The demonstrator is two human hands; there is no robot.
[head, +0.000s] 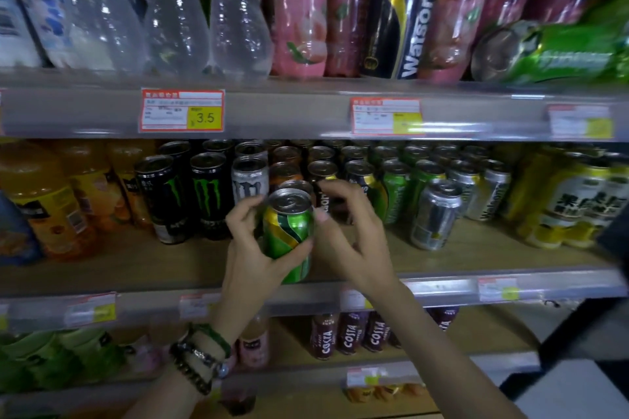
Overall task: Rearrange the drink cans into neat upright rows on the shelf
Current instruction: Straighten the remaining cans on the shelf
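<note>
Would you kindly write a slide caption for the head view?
Left hand holds a green can before the shelved can rows, right hand beside its top.

Wooden shelf (170,265), middle tier. Left end: orange juice bottles (51,201). Next, upright cans in rows running back: black cans (207,194), a white can (250,180), green cans (394,190). One silver can (435,214) stands forward of its row. Right end: yellow cans (575,201).

Clear bottles (204,10) stand above a 3.5 price tag (182,110).
</note>
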